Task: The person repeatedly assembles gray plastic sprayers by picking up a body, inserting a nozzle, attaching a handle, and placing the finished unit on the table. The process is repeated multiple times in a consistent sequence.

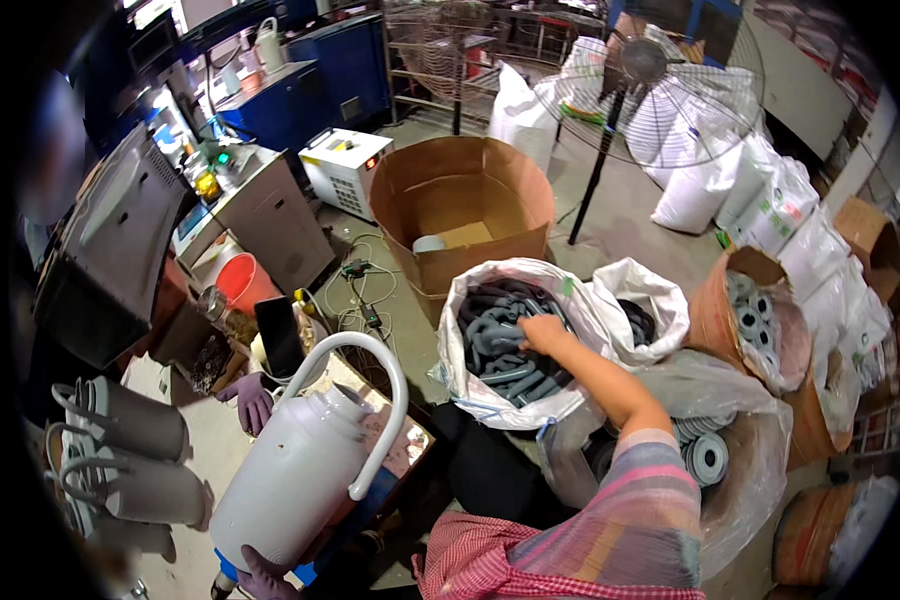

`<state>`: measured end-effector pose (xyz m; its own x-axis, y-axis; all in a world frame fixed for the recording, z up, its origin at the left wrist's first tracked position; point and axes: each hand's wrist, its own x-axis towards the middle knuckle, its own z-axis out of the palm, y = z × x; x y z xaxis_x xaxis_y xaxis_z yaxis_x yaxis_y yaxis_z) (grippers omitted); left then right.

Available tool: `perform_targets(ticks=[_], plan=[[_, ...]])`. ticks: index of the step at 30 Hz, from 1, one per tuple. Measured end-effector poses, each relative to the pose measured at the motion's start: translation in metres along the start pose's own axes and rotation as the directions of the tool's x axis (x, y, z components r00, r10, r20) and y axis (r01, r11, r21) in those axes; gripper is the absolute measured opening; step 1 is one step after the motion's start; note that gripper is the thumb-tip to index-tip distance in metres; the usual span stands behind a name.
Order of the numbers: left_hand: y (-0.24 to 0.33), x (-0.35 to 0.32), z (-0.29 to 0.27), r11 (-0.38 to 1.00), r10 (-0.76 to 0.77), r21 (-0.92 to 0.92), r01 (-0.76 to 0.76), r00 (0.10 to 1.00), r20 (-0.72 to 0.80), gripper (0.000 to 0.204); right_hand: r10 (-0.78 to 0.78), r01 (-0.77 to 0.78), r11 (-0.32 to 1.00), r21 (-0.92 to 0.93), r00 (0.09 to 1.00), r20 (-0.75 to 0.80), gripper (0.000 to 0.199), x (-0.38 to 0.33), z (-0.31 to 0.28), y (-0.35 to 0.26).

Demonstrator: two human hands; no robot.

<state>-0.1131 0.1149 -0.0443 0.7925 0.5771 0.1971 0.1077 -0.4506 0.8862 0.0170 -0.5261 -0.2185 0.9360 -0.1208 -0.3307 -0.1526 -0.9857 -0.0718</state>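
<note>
A large light-grey plastic jug (pixel 295 475) with a big curved handle leans tilted at the near left. My left hand (pixel 262 578), in a purple glove, grips its lower end; most of the fingers are hidden beneath it. My bare right hand (pixel 542 334) reaches into a white woven sack (pixel 500 272) full of dark-grey curved plastic handles (pixel 510 378). Its fingers are closed on one of these handles, their tips partly hidden among the pile. A loose purple glove (pixel 251 402) lies on the worktable (pixel 180 390) beyond the jug.
Several grey jugs (pixel 155 490) lie at the left. An open cardboard box (pixel 460 190) stands beyond the sack. On the right are a smaller white sack (pixel 650 290), a clear bag of grey ringed parts (pixel 708 458) and a box (pixel 765 325). A standing fan (pixel 642 62) rises behind.
</note>
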Motion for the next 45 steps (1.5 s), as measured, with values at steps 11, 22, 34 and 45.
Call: perform_targets(ticks=[11,22,34,45], plan=[[-0.027,0.023,0.009,0.943,0.002,-0.325,0.066,0.979,0.204,0.064,0.283,-0.088,0.875,0.476,0.891,-0.356,0.052,-0.099,0.026,0.042],[-0.026,0.032,0.010,0.938,0.045,-0.346,0.004,0.990,0.134,0.048,0.646,0.570,0.108,0.814,0.582,-0.494,0.029,-0.157,-0.084,0.185],[-0.020,0.021,-0.002,0.906,-0.011,-0.419,0.064,0.992,0.128,0.040,-0.037,0.655,0.467,0.593,0.685,-0.727,0.036,-0.128,-0.136,-0.044],[-0.011,0.017,-0.013,0.908,0.042,-0.419,0.029,0.986,0.160,0.050,0.243,-0.040,0.620,0.783,0.959,-0.143,0.073,-0.140,-0.144,-0.043]])
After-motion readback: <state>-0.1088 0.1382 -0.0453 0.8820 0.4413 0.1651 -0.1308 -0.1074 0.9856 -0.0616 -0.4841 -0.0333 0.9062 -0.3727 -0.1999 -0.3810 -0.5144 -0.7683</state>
